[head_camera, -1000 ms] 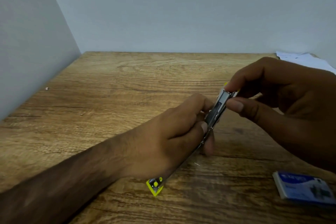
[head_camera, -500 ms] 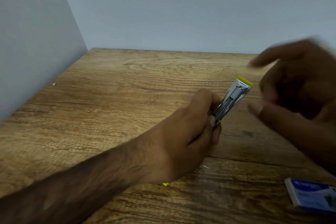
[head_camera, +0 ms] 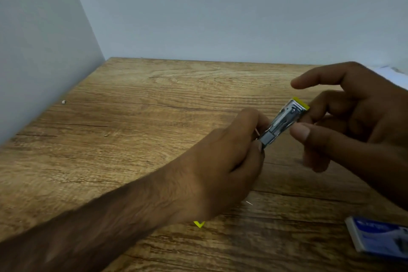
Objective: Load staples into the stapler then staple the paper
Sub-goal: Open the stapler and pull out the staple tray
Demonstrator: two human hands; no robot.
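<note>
So, the stapler (head_camera: 282, 121) is up off the wooden table (head_camera: 132, 117), held between both hands with its metal magazine side facing the camera and the yellow-capped end pointing away to the right. My read is this is the loading step: getting the magazine open or seated so a strip can go in.

Tips for doing it well: keep the body locked in one hand and let the other do only the fine work at the tip. Slide or press along the stapler's length rather than twisting it – the channel is thin metal and I'd guess it jams if it's skewed.

Pose-wise, the left hand (head_camera: 220, 161) reaches in from the lower left, forearm low over the table, fingers curled tight round the stapler's near half. The right hand (head_camera: 353, 121) comes in from the right, thumb and middle finger nipping the far end, index finger sticking out straight and free.

The blue box of staples (head_camera: 379, 238) sits at the near right edge, well apart from the hands, and the paper (head_camera: 393, 75) is just a white corner at the far right – untouched.
</note>
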